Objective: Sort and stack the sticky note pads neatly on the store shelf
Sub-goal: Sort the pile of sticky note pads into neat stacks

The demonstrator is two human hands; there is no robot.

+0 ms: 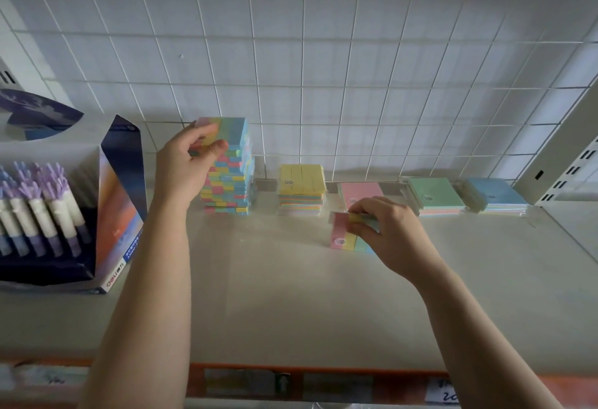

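Note:
A tall stack of multicolour striped sticky note pads (233,178) stands at the back left of the shelf (291,295). My left hand (191,162) grips the top pad (223,128) of that stack, thumb on its front. My right hand (385,227) is closed on a loose pink, yellow and blue striped pad (343,238) that stands on edge on the shelf, right of centre. Behind it sit a yellow-topped stack (302,188), a pink stack (359,193), a green stack (435,196) and a blue stack (496,196) in a row.
A display box of purple-capped pens (64,208) fills the shelf's left side. A white wire grid backs the shelf against a tiled wall. A metal shelf bracket (563,162) rises at the right. An orange price rail (291,382) runs along the front edge.

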